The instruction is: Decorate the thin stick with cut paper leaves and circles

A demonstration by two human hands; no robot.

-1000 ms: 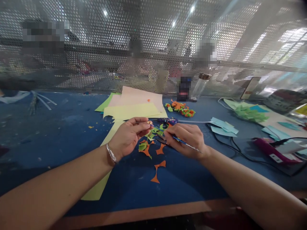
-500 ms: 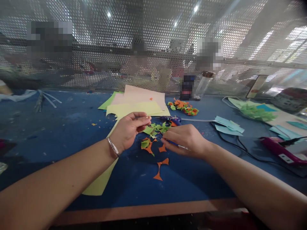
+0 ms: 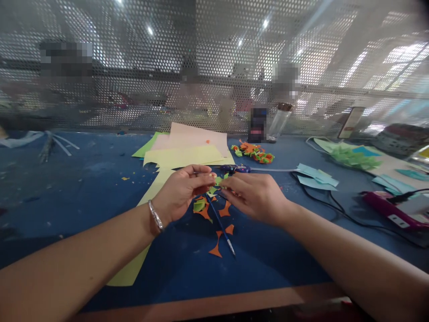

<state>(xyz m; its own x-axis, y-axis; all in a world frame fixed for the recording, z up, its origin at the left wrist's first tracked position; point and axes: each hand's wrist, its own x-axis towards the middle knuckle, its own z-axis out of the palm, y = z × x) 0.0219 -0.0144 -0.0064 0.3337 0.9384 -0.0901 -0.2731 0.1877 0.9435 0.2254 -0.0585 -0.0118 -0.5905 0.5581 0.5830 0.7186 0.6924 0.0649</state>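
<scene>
My left hand, with a silver bracelet at the wrist, pinches a tiny pale piece between thumb and forefinger; its kind is too small to tell. Close by on the right, my right hand has its fingers curled and pressed together, and its fingertips hide whatever they may hold. Green paper scraps and orange paper scraps lie under and between the hands. Across them rests a thin blue paintbrush, its bristles towards me. A dark blue glue gun lies just beyond my fingertips, a long clear stick behind it.
Yellow and pink paper sheets lie at the back. Orange and green paper pieces sit right of them. Light blue papers, a black cable and a purple power strip are at right. A perforated metal screen stands behind.
The paintbrush has left my right hand and now lies on the table. My right hand has come up and left, close to my left fingertips.
</scene>
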